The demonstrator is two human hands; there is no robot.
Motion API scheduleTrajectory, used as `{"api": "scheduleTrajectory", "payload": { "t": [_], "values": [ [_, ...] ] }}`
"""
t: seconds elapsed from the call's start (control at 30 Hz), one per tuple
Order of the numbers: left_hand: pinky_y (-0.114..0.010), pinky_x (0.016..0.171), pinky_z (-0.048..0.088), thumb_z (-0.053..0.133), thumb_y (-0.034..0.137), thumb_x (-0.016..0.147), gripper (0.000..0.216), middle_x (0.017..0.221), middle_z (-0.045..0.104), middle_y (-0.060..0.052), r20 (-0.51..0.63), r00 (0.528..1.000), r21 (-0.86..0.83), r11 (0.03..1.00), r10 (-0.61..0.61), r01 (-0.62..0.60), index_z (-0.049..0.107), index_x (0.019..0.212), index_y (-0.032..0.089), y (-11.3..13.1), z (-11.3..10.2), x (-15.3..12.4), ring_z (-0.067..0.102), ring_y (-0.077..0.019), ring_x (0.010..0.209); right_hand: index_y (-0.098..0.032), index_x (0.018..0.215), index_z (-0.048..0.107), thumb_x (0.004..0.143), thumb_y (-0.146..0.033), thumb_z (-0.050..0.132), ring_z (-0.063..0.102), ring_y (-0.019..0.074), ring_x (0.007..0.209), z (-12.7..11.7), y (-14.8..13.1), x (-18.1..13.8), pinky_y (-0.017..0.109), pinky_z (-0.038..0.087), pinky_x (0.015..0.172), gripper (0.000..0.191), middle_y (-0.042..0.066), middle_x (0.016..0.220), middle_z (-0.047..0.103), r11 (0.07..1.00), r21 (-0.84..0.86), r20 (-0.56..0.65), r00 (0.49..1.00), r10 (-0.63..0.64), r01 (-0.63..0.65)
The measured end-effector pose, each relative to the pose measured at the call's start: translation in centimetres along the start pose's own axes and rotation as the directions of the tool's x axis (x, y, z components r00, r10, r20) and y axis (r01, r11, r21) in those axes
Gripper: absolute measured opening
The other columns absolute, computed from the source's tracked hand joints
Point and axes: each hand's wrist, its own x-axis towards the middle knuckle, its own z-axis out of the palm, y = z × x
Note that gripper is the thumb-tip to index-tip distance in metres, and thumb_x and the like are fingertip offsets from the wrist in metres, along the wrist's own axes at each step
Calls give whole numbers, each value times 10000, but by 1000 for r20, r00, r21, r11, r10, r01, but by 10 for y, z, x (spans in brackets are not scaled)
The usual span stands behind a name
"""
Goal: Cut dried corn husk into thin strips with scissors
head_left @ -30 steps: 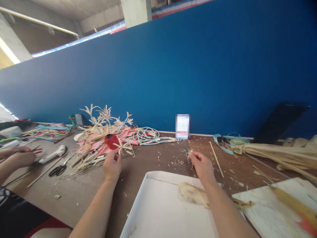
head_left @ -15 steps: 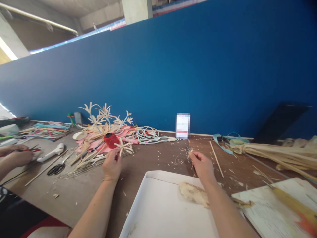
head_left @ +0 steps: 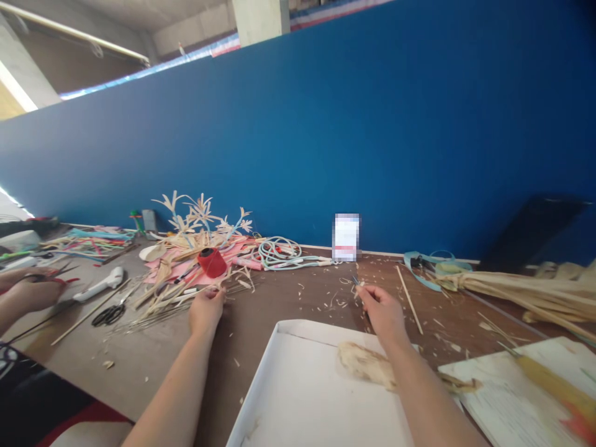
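My left hand (head_left: 207, 307) is closed in a pinch over the table, just in front of a spool of red thread (head_left: 212, 262). What sits between its fingertips, if anything, is too small or hidden to make out. Thumb and fingers of my right hand (head_left: 382, 310) pinch a thin dark pointed tool (head_left: 355, 280), whose tip shows beyond the fingertips. Small pale shavings (head_left: 342, 304) lie scattered around that tip. Behind the spool, pale straw-like flowers (head_left: 200, 214) on light blue stems rise from a heap of strips.
A white shallow box (head_left: 298, 372) stands in front of me. Black scissors (head_left: 109, 315) and a white tool (head_left: 100, 285) lie left. A co-worker's hands (head_left: 32, 292) hold red-handled scissors at far left. Bundled pale fibre (head_left: 526, 288) and a yellow-handled tool (head_left: 544, 379) are right.
The pale star-shaped flower that stood out from my left fingertips no longer shows there. My left hand has shifted slightly down and left. The right hand holds nearly the same place.
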Motion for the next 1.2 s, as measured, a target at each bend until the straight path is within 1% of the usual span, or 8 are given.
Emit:
{"api": "scheduleTrajectory", "payload": {
  "t": [0.13, 0.23, 0.43, 0.8, 0.87, 1.0, 1.1, 1.2],
  "values": [
    [-284, 586, 396, 467, 458, 730, 303, 789, 654, -69, -143, 978, -24, 988, 150, -155, 601, 804, 196, 13, 3, -17, 594, -218, 714, -164, 783, 682, 672, -547, 553, 465, 139, 459, 0, 0, 1, 238, 334, 454, 419, -6, 489, 526, 1000, -10, 2, 1000, -5, 5],
    [-292, 622, 406, 455, 415, 746, 261, 832, 661, -63, -60, 954, 27, 956, 294, -293, 615, 820, 223, 32, 8, -26, 599, -222, 767, -169, 792, 680, 673, -548, 554, 474, 144, 477, 0, 0, 1, 239, 343, 467, 416, -7, 492, 530, 1000, -19, 7, 1000, -5, 5],
    [-360, 608, 426, 460, 533, 715, 382, 838, 670, -132, 151, 965, 160, 958, 214, -237, 660, 824, 226, 61, 21, -20, 616, -302, 795, -162, 781, 681, 662, -555, 554, 486, 157, 475, -2, -3, 0, 256, 350, 487, 429, -1, 487, 541, 1000, -22, 5, 1000, -7, 7],
    [-299, 597, 407, 471, 386, 741, 246, 787, 663, -79, 31, 961, 40, 961, 273, -275, 643, 764, 212, 52, 33, -18, 603, -232, 746, -173, 758, 679, 668, -548, 552, 480, 149, 488, -1, -5, -2, 250, 342, 501, 406, -6, 499, 549, 1000, -5, -8, 1000, -10, 10],
    [-277, 638, 408, 451, 374, 771, 249, 806, 652, -61, -95, 911, -29, 914, 402, -406, 630, 785, 201, 50, 33, -25, 587, -194, 748, -173, 759, 677, 669, -544, 553, 476, 147, 487, -1, -5, -2, 248, 338, 496, 402, -10, 492, 540, 1000, -2, -2, 1000, -8, 8],
    [-230, 670, 401, 451, 348, 808, 236, 801, 628, -42, -353, 708, -55, 742, 612, -669, 614, 852, 183, 47, 29, -38, 540, -126, 653, -164, 753, 678, 665, -541, 553, 461, 144, 472, -1, -5, -2, 247, 327, 478, 407, -9, 486, 532, 1000, 4, 2, 1000, -14, 14],
    [-215, 649, 395, 466, 341, 816, 232, 763, 619, -43, -406, 608, -4, 664, 683, -748, 625, 857, 178, 47, 25, -44, 524, -114, 615, -158, 752, 678, 664, -537, 553, 464, 146, 476, -1, -5, -2, 248, 332, 478, 409, -3, 493, 534, 1000, 9, -2, 1000, -24, 24],
    [-208, 635, 395, 466, 327, 824, 227, 766, 624, -49, -421, 555, 37, 625, 717, -780, 632, 864, 178, 47, 23, -46, 533, -114, 621, -161, 753, 675, 666, -539, 554, 466, 147, 476, -1, -6, -2, 246, 334, 477, 407, -5, 487, 530, 1000, 4, 8, 1000, -19, 19]
  ]
}}
